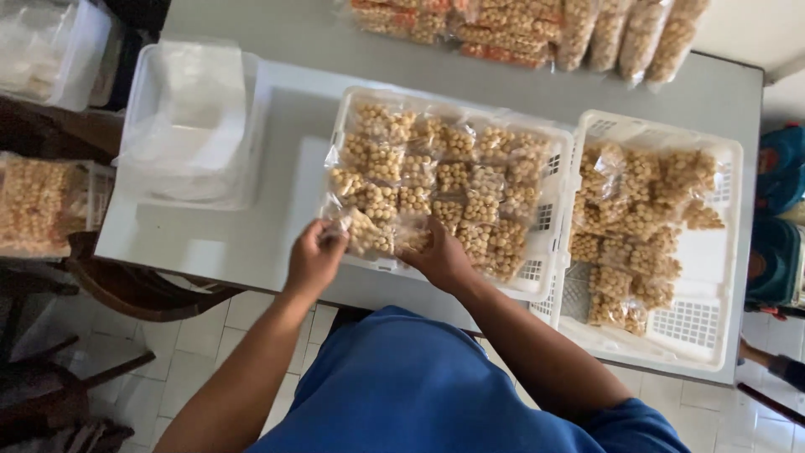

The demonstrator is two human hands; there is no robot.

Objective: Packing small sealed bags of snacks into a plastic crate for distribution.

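Clear plastic snack packet (362, 233) at near-left tray (553, 189) corner, pinched by left hand (314, 260) and right hand (440, 258); probably light, crinkly, slippery—grip edges.

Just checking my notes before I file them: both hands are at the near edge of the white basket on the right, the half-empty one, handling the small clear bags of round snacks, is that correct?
Not quite. The head view shows the left hand and right hand at the near edge of the fuller white basket in the middle, handling the small clear bags of round snacks. The half-empty basket on the right is untouched.
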